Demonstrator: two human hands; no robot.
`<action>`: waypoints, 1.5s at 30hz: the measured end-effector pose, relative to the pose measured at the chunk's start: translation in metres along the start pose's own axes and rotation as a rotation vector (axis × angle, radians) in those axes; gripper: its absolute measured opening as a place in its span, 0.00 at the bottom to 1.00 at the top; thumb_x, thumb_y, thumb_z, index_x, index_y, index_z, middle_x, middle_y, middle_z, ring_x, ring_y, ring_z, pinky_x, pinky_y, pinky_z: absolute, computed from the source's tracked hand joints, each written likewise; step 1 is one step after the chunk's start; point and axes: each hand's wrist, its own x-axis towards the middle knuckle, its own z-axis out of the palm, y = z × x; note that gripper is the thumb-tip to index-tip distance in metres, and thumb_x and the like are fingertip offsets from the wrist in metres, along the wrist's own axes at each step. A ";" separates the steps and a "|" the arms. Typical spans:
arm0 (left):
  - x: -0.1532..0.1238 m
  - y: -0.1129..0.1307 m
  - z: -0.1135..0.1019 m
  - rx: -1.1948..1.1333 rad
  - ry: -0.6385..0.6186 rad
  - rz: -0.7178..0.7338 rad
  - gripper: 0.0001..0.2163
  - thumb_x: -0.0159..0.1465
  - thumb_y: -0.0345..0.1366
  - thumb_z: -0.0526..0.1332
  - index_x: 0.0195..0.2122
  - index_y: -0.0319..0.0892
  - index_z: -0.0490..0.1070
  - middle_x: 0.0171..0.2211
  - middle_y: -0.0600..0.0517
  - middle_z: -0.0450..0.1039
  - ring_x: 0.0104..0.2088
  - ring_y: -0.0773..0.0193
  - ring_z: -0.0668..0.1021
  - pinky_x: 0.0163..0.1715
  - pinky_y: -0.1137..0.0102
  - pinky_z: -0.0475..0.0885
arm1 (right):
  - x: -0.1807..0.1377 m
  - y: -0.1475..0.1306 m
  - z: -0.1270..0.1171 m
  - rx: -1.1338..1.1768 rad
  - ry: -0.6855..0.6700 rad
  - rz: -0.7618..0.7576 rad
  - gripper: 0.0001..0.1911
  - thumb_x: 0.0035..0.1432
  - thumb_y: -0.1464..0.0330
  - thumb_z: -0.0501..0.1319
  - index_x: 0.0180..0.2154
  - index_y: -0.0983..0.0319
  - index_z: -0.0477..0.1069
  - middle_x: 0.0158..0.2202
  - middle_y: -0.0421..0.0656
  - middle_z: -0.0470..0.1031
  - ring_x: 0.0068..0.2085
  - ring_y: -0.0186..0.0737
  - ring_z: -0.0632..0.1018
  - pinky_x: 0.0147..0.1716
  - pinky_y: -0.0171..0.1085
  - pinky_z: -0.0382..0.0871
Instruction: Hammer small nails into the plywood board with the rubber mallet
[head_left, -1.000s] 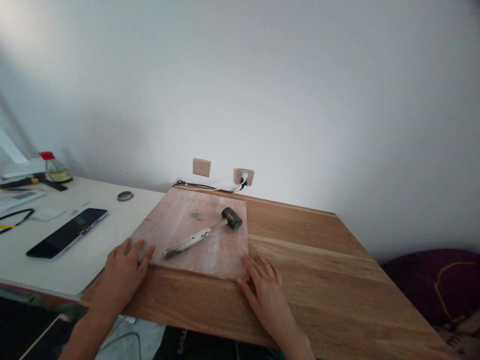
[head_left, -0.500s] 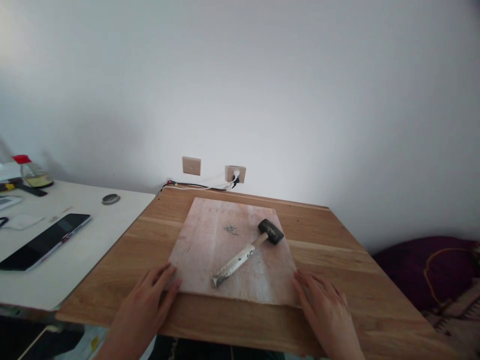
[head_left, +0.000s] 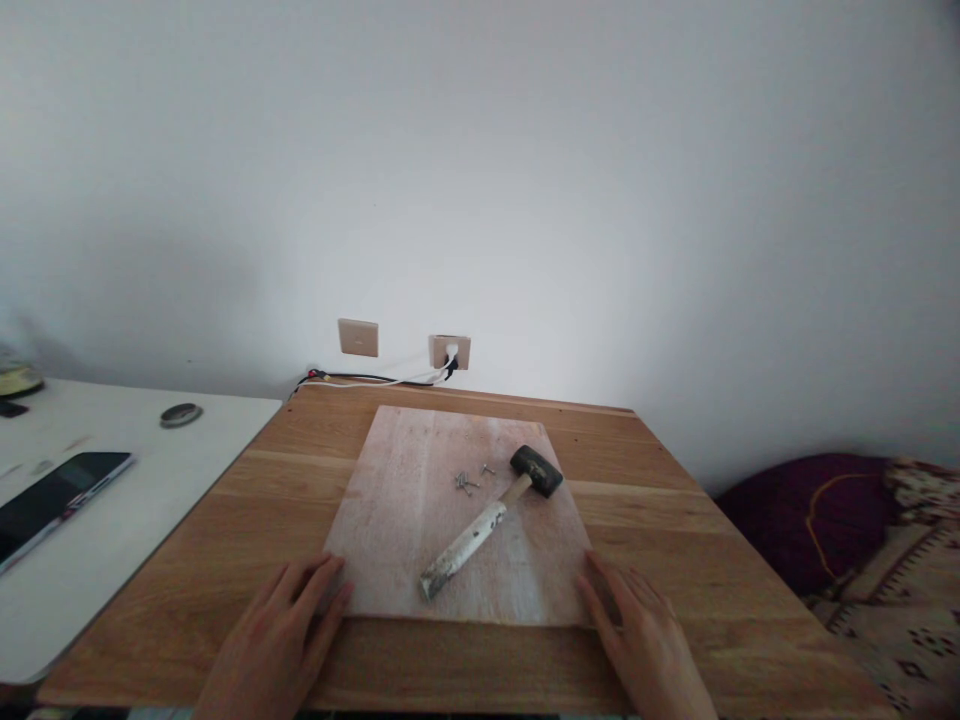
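Note:
A pale plywood board [head_left: 420,520] lies flat on a wooden table [head_left: 660,540]. On the board rests a mallet [head_left: 491,520] with a black head and a paint-stained wooden handle, and beside its head lie several small nails [head_left: 469,482]. My left hand [head_left: 281,640] lies flat with fingers stretched against the board's near left corner. My right hand [head_left: 645,645] lies flat with fingers apart at the board's near right corner. Neither hand holds anything.
A white desk [head_left: 112,520] adjoins the table on the left, carrying a dark tablet [head_left: 52,495] and a small round lid [head_left: 181,414]. Wall sockets [head_left: 448,351] with cables sit behind the table. A purple cushion [head_left: 810,520] lies at the right.
The board with the mallet and nails has slid to the right across the table, away from the white desk, with both hands at its near corners. One nail has rolled apart.

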 end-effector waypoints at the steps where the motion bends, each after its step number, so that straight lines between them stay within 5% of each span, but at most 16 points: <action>1: -0.001 0.000 0.002 0.001 0.004 -0.007 0.16 0.72 0.39 0.52 0.52 0.51 0.78 0.49 0.45 0.81 0.48 0.50 0.82 0.48 0.58 0.82 | 0.000 0.000 0.000 -0.004 -0.011 -0.019 0.30 0.77 0.50 0.44 0.49 0.59 0.80 0.50 0.52 0.84 0.49 0.52 0.84 0.54 0.52 0.74; 7: 0.001 0.002 0.010 0.054 0.004 -0.011 0.16 0.73 0.41 0.52 0.48 0.49 0.80 0.47 0.45 0.82 0.48 0.49 0.82 0.50 0.56 0.80 | 0.020 -0.021 -0.014 -0.011 0.072 0.069 0.30 0.75 0.47 0.47 0.50 0.60 0.79 0.49 0.54 0.84 0.54 0.60 0.81 0.53 0.57 0.70; 10: 0.017 0.008 0.004 0.049 0.007 -0.012 0.15 0.72 0.44 0.54 0.47 0.49 0.80 0.47 0.46 0.83 0.53 0.46 0.79 0.54 0.51 0.75 | 0.044 -0.052 -0.020 0.200 0.040 0.120 0.28 0.75 0.49 0.48 0.52 0.60 0.79 0.43 0.53 0.83 0.44 0.53 0.83 0.46 0.48 0.74; 14: 0.071 0.034 -0.004 -0.073 -0.137 0.053 0.14 0.73 0.38 0.52 0.49 0.47 0.79 0.47 0.46 0.82 0.51 0.50 0.80 0.55 0.52 0.74 | 0.087 -0.096 -0.017 0.469 -0.284 0.182 0.29 0.75 0.50 0.50 0.64 0.60 0.72 0.25 0.40 0.78 0.28 0.45 0.80 0.31 0.39 0.70; 18: 0.144 0.070 0.002 -0.202 -0.242 0.150 0.15 0.73 0.32 0.52 0.51 0.44 0.78 0.46 0.45 0.81 0.47 0.55 0.81 0.50 0.61 0.75 | 0.119 -0.115 -0.001 0.645 -0.434 0.193 0.28 0.76 0.51 0.47 0.47 0.61 0.79 0.23 0.41 0.76 0.26 0.43 0.80 0.27 0.36 0.67; 25: 0.237 0.103 0.045 -0.335 -0.337 0.394 0.10 0.68 0.31 0.61 0.48 0.41 0.78 0.49 0.44 0.80 0.50 0.54 0.80 0.53 0.63 0.73 | 0.104 -0.105 0.003 0.944 -0.395 0.507 0.23 0.65 0.47 0.59 0.43 0.60 0.76 0.19 0.36 0.69 0.21 0.40 0.77 0.21 0.34 0.67; 28: 0.256 0.110 0.061 -0.196 -0.414 0.467 0.07 0.64 0.29 0.62 0.43 0.39 0.78 0.48 0.42 0.79 0.50 0.51 0.79 0.51 0.61 0.73 | 0.089 -0.099 -0.011 1.161 -0.296 0.644 0.18 0.56 0.53 0.68 0.41 0.57 0.70 0.25 0.35 0.70 0.27 0.40 0.79 0.23 0.34 0.72; 32: 0.265 0.115 0.072 -0.096 -0.481 0.496 0.05 0.62 0.32 0.63 0.38 0.39 0.78 0.45 0.41 0.78 0.45 0.51 0.79 0.45 0.62 0.74 | 0.077 -0.088 -0.029 1.496 -0.213 0.871 0.28 0.48 0.57 0.72 0.47 0.54 0.63 0.39 0.39 0.74 0.28 0.38 0.79 0.16 0.31 0.70; 35: 0.268 0.116 0.074 -0.101 -0.494 0.506 0.04 0.62 0.33 0.63 0.36 0.40 0.78 0.43 0.43 0.79 0.43 0.52 0.80 0.42 0.64 0.73 | 0.072 -0.077 -0.038 1.453 -0.255 0.853 0.34 0.51 0.59 0.71 0.56 0.52 0.61 0.44 0.40 0.73 0.22 0.29 0.71 0.11 0.27 0.63; 39: 0.280 0.111 0.083 -0.230 -0.484 0.475 0.03 0.60 0.30 0.64 0.33 0.41 0.77 0.36 0.46 0.80 0.38 0.55 0.80 0.37 0.66 0.71 | 0.071 -0.057 -0.038 1.196 -0.267 0.740 0.41 0.57 0.60 0.67 0.67 0.49 0.52 0.49 0.42 0.70 0.23 0.28 0.70 0.14 0.31 0.68; 45: 0.315 0.112 0.115 -0.715 -0.407 0.296 0.15 0.62 0.25 0.62 0.48 0.40 0.79 0.35 0.51 0.83 0.35 0.63 0.81 0.38 0.71 0.72 | 0.082 -0.022 -0.030 0.899 -0.293 0.650 0.49 0.60 0.64 0.60 0.75 0.53 0.36 0.52 0.47 0.73 0.24 0.29 0.71 0.18 0.30 0.67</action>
